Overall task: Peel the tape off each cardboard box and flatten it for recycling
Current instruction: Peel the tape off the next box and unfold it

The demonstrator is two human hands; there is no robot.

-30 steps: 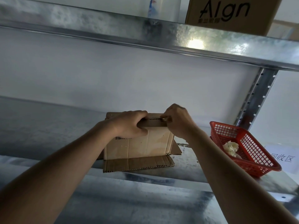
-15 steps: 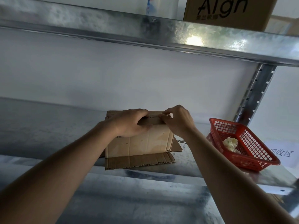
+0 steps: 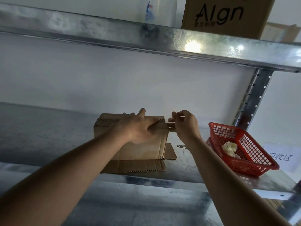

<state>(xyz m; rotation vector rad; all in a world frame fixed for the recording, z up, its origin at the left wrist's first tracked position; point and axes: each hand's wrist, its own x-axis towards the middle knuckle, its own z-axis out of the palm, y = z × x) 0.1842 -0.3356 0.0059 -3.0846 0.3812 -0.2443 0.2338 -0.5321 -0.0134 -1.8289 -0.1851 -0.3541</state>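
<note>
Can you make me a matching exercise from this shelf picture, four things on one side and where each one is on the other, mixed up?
Things:
1. cardboard box
2. red basket
3. wad of tape
4. printed carton

Places:
A. on the upper shelf
B. inside the basket
C. at the right end of the lower shelf
D. under the left hand, in the middle of the lower shelf

Pairs: 1-D, 2-C, 3-B, 4-A

Matt corrugated cardboard box (image 3: 143, 149), mottled galvanized metal shelf (image 3: 48, 141), glossy red plastic basket (image 3: 254, 163)
</note>
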